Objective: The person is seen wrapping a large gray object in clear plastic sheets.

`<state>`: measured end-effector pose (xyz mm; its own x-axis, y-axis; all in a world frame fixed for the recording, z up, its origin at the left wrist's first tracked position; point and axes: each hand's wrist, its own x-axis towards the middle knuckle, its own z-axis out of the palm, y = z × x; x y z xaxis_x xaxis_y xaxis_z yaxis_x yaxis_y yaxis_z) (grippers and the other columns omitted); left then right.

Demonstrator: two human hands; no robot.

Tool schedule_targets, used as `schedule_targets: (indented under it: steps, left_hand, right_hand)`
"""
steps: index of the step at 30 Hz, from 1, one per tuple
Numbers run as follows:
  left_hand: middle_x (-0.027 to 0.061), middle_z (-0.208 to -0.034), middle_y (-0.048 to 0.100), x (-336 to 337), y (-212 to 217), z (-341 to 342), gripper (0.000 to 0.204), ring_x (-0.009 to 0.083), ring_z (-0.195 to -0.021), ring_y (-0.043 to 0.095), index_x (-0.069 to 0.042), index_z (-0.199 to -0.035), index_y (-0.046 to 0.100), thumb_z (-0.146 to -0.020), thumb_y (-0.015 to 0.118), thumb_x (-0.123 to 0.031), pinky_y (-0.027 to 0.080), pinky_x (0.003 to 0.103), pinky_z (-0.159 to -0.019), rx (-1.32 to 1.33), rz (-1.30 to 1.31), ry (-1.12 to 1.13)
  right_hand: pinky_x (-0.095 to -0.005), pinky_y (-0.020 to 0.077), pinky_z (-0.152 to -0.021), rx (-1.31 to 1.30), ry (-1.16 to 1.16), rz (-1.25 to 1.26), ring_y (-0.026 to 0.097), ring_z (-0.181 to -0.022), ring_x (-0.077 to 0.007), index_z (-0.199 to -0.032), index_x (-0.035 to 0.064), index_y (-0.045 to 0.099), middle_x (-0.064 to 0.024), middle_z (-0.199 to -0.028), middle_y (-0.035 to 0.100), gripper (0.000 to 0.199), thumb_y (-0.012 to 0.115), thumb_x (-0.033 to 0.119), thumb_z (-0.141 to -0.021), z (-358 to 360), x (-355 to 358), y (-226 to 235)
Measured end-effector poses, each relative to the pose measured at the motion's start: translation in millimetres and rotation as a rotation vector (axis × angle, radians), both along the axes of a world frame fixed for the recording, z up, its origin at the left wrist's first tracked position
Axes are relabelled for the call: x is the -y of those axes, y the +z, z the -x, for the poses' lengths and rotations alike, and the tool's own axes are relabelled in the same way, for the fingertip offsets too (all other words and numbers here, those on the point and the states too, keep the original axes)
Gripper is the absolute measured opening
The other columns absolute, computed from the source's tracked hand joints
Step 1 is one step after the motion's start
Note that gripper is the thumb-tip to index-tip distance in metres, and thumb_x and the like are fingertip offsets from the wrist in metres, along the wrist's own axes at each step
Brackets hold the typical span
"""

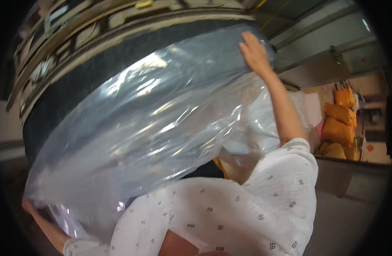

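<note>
A wide clear plastic sheet (153,115) stretches across in front of me, wrinkled and shiny. Under its far part shows a long dark surface (72,94), perhaps fabric. At the lower left, my left hand (28,206) grips the sheet's near corner, its fingers partly hidden by the plastic. My right arm reaches far to the right, where my right hand (255,53) lies on the sheet over the far end of the dark surface, fingers stretched out. More loose plastic (264,115) hangs in folds below my right forearm.
Wooden slats (89,21) run along the far side, with a small yellow object (144,4) on them. Stacked orange bundles (338,128) stand at the right, beyond a ledge. A grey floor (345,222) shows at the lower right.
</note>
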<state>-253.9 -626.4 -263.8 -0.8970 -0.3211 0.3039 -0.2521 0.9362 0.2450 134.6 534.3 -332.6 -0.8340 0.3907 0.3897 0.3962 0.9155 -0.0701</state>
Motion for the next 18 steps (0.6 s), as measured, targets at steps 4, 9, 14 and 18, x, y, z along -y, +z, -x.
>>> schedule_targets:
  steps: [4,9,14,18]
  left_hand:
    - [0.0069,-0.105,0.061,20,-6,-1,0.04,0.0147,-0.094,0.055,0.001,-0.112,0.059,-0.088,0.057,-0.031,0.043,0.027,-0.084,-0.216,-0.515,-0.128]
    - [0.0034,-0.107,0.06,8,-2,-54,0.036,0.0152,-0.099,0.055,-0.002,-0.111,0.056,-0.086,0.062,-0.028,0.042,0.027,-0.087,-0.207,-0.948,-0.078]
    - [0.0068,-0.127,0.047,-4,29,-108,0.047,0.0156,-0.12,0.041,-0.005,-0.125,0.047,-0.089,0.056,-0.033,0.033,0.03,-0.102,-0.102,-1.055,-0.102]
    - [0.0054,-0.126,0.048,30,45,-143,0.047,0.015,-0.119,0.043,-0.004,-0.124,0.048,-0.089,0.056,-0.034,0.035,0.03,-0.1,-0.111,-0.993,-0.116]
  right_hand:
    - [-0.0381,0.032,-0.1,-0.067,0.078,-0.044,0.04,-0.123,-0.0301,-0.126,0.0031,0.047,-0.0172,-0.131,0.044,0.045,0.044,0.033,-0.091,-2,-11,9]
    - [-0.0406,0.0264,-0.103,0.039,-0.054,0.015,0.033,-0.129,-0.0265,-0.132,0.009,0.041,-0.0098,-0.139,0.037,0.049,0.039,0.037,-0.092,8,-8,11]
    - [-0.038,0.0313,-0.101,-0.157,0.398,0.075,0.043,-0.121,-0.0281,-0.122,0.0064,0.051,-0.0111,-0.129,0.048,0.036,0.045,0.022,-0.09,36,117,59]
    - [-0.036,0.0377,-0.095,-0.143,0.645,0.35,0.049,-0.112,-0.0292,-0.109,0.003,0.059,-0.0124,-0.118,0.055,0.028,0.048,0.017,-0.088,60,203,45]
